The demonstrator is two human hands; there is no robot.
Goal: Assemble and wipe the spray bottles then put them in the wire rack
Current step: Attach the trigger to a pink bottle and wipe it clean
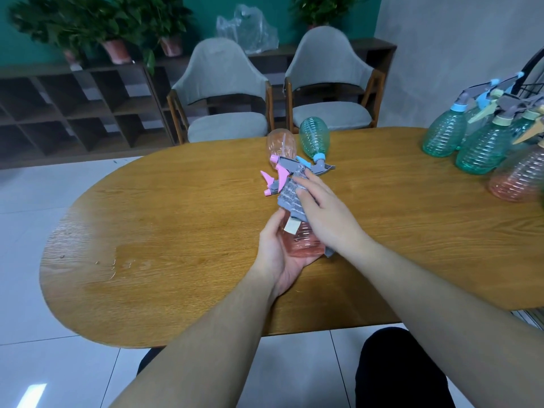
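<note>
In the centre of the frame, the left hand (pixel 278 254) cups the pink bottle (pixel 297 242) only loosely while the right hand (pixel 321 207), fingers (pixel 303 184) straight together, presses the grey cloth (pixel 290 198) on it, so a hard wipe may push it onto the counter (pixel 176 231).

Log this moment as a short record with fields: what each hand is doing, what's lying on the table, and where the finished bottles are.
left hand: cradles the pink spray bottle at its base
right hand: presses the grey cloth on that bottle
lying on table: pink bottle, green bottle
standing bottles: far right, upright
</note>
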